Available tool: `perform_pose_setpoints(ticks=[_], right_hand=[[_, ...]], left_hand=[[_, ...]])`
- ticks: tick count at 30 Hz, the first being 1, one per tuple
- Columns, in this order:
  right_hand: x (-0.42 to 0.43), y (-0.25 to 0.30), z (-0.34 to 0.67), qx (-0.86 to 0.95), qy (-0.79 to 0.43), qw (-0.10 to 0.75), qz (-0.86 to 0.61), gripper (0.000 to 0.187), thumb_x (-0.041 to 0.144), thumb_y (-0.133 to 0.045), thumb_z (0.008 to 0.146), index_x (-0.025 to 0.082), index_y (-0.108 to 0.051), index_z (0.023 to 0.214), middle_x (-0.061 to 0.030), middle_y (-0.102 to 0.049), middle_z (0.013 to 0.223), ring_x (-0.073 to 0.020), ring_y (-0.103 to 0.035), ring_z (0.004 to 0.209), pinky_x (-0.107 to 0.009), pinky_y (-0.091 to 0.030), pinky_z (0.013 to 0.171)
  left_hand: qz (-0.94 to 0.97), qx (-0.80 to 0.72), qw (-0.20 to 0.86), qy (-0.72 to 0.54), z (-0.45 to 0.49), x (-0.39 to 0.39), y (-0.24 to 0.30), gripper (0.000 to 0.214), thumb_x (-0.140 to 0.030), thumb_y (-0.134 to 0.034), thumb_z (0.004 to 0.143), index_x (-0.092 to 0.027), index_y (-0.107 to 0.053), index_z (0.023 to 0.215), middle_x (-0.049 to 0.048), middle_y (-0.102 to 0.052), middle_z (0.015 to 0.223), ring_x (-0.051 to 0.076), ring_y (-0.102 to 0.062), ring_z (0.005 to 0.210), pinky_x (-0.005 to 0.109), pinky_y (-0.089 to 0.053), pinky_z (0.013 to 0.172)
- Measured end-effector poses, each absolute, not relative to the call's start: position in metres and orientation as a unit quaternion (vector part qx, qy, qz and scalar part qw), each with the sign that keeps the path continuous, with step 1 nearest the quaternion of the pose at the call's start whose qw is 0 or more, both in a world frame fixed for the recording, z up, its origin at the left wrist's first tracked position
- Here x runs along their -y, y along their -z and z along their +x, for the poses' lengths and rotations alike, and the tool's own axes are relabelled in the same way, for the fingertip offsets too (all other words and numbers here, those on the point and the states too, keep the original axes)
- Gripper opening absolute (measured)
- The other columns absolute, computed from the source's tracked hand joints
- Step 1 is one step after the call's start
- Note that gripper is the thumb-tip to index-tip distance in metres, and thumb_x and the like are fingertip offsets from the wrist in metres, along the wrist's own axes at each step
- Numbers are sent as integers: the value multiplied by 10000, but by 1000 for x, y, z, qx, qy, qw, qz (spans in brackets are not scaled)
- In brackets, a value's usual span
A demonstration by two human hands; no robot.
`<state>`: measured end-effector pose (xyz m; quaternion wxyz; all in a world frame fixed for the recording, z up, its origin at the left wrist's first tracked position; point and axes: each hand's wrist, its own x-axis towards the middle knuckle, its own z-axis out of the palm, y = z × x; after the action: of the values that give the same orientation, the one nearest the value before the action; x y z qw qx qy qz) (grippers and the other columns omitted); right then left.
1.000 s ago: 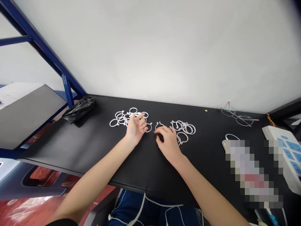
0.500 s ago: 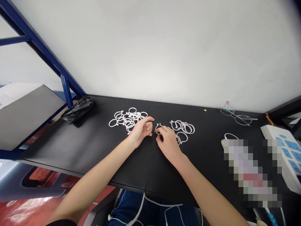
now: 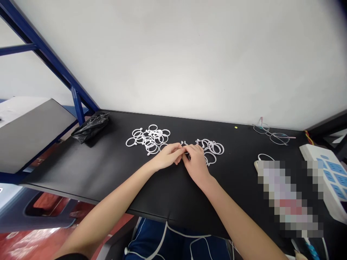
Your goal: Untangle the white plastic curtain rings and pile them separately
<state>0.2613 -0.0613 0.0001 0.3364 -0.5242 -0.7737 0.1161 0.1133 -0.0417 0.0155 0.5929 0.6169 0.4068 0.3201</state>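
Our right hand [image 3: 195,159]'s fingers pinch a ring [image 3: 185,142] over the worktop [image 3: 146,191]; our left hand [image 3: 169,156]'s meet it, probably to steady it, pinch unclear. Left pile [image 3: 148,139] and right pile [image 3: 213,146] lie apart, perhaps to avoid mixing.

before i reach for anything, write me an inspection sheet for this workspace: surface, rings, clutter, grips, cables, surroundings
surface: black tabletop, small yellow spot near its far edge
rings: white, in two loose groups, left group and right group, many overlapping
clutter: black plastic bag at left; eyeglasses, pixelated object and white power strip at right
grips: left grip and right grip meet at the fingertips; ring ends show just beyond; what they pinch is hidden
cables: white cables below the front edge; red and yellow wires behind the power strip
surroundings: white wall, blue frame, red floor
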Motion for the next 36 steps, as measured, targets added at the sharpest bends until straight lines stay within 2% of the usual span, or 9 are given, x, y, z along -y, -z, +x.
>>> perform_pose_setpoints(ticks=[5, 10, 13, 18, 21, 24, 30, 36], right_hand=[[60, -6, 263, 729, -157, 397, -534, 127, 175, -517, 884, 222, -597, 796, -34, -669, 805, -230, -596, 807, -409, -434, 842], [60, -8, 263, 694, -180, 454, -529, 104, 201, -537, 877, 216, -612, 808, -40, -678, 807, -224, -617, 801, -388, -476, 786], [60, -8, 262, 675, -182, 487, -524, 82, 213, -549, 878, 211, -618, 834, -47, -682, 836, -221, -635, 828, -380, -492, 792], [59, -5, 263, 654, -161, 534, -511, 76, 233, -553, 886, 206, -622, 905, -55, -687, 876, -216, -648, 850, -378, -510, 803], [57, -1, 265, 643, -146, 557, -505, 97, 238, -544, 895, 198, -628, 920, -58, -687, 862, -204, -649, 809, -367, -522, 774], [55, 2, 266, 646, -132, 558, -504, 116, 226, -539, 895, 192, -633, 954, -63, -690, 870, -190, -641, 778, -356, -530, 761], [52, 4, 267, 640, -145, 561, -504, 131, 223, -566, 864, 192, -636, 970, -47, -701, 807, -152, -608, 602, -299, -535, 600], [55, 1, 267, 662, -164, 568, -460, 161, 166, -539, 852, 188, -661, 955, -72, -711, 867, -184, -680, 752, -300, -574, 646]], left_hand=[[615, -426, 587, -309, 111, 40, -16, 300, -406, -524, 891, -166, -518, 711, -12, -549, 582, 99, -537, 550, 203, -473, 542], [580, -465, 581, -331, 111, 38, -16, 274, -420, -583, 851, -154, -590, 785, 75, -641, 816, 189, -642, 856, 200, -541, 515], [557, -468, 590, -350, 112, 36, -13, 260, -408, -608, 837, -152, -580, 807, 93, -642, 869, 228, -658, 931, 193, -544, 472], [552, -477, 582, -360, 115, 34, -9, 255, -402, -610, 838, -151, -572, 851, 101, -633, 944, 239, -663, 964, 182, -543, 454], [564, -482, 568, -356, 117, 33, -6, 285, -436, -549, 869, -154, -563, 901, 114, -637, 1028, 236, -666, 973, 167, -524, 430], [574, -485, 554, -359, 118, 31, -4, 341, -486, -478, 892, -154, -547, 932, 122, -640, 1027, 237, -675, 947, 170, -509, 406], [579, -479, 549, -367, 120, 31, 0, 425, -521, -405, 912, -146, -548, 1051, 145, -647, 1062, 222, -695, 864, 173, -491, 386], [594, -462, 538, -379, 122, 30, 5, 483, -542, -393, 916, -144, -547, 1142, 146, -648, 1072, 212, -697, 829, 170, -478, 370]])
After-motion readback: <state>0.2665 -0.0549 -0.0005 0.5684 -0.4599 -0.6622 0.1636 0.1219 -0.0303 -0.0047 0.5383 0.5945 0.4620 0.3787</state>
